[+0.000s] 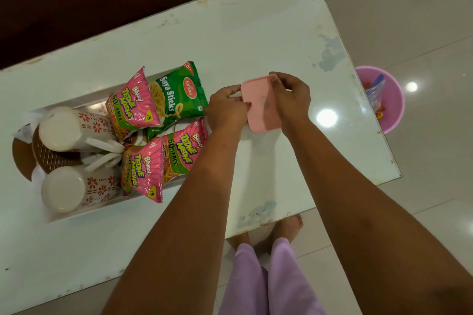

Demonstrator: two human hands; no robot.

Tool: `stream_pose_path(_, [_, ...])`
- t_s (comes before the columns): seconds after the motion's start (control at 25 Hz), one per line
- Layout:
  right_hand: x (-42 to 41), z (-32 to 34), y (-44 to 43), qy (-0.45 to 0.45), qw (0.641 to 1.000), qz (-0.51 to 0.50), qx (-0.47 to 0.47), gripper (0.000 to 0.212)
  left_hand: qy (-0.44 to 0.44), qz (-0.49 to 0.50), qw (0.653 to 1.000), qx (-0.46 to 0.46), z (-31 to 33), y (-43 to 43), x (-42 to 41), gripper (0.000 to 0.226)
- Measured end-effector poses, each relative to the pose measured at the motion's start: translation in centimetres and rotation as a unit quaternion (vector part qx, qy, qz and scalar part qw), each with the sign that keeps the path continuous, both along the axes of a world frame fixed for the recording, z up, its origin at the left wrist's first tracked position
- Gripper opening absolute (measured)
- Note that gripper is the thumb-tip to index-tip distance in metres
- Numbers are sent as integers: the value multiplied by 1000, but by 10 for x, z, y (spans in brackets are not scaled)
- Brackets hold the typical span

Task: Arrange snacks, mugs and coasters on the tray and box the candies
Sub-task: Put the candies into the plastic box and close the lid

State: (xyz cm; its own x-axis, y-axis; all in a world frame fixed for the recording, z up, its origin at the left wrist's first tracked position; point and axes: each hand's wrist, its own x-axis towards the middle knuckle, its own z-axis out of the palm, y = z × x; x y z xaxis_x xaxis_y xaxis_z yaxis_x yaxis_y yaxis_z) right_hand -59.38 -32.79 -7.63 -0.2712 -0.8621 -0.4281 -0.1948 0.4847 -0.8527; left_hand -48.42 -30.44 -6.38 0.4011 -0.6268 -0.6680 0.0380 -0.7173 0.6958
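Pink candy box gripped at its two sides by left hand and right hand above the tabletop; white tray beside it holds two mugs, three pink snack packets and one green packet

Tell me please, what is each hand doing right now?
Left hand: closed on the left edge of the pink box.
Right hand: closed on the right edge of the same box.

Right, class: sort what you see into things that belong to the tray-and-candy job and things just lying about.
Job: tray; two mugs; snack packets; pink box, gripped by left hand and right hand.
Lying about: pink bucket on the floor; table.
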Motion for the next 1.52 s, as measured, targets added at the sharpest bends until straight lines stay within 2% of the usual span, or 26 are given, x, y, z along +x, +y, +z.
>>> stream_pose_path(0.12, [0,-3,-2,-29,999,-30,0,14,10,8,1000,12,0,-1,1,46])
stream_pose_path(0.28, [2,-3,-4,-14,999,-33,-23,14,4,18,1000,13,4,-4,0,44])
stream_pose_path(0.48, [-8,1,12,-36,998,-49,1,23,11,67,998,-5,11,19,-9,37])
stream_pose_path(0.64, [-23,-8,47,19,1000,0,-7,27,44,72,996,5,9,49,-20,42])
stream_pose_path(0.92, [-21,-11,49,85,993,79,-24,35,25,70,997,17,8,43,-19,23])
stream_pose_path(1.04, [-21,-5,47,62,995,83,2,36,-11,53,998,17,16,44,-21,23])
stream_pose_path(1.16, [-21,-1,47,33,996,85,21,36,-100,9,995,5,23,49,-22,22])
stream_pose_path(1.24, [-13,0,51,15,995,102,3,37,-158,17,987,-15,25,57,-16,21])
stream_pose_path(1.36, [4,0,59,47,989,131,-46,35,-223,14,974,-29,27,70,-8,20])
stream_pose_path(1.52, [9,-3,66,64,990,119,-37,35,-275,-36,961,-13,32,73,-7,22])
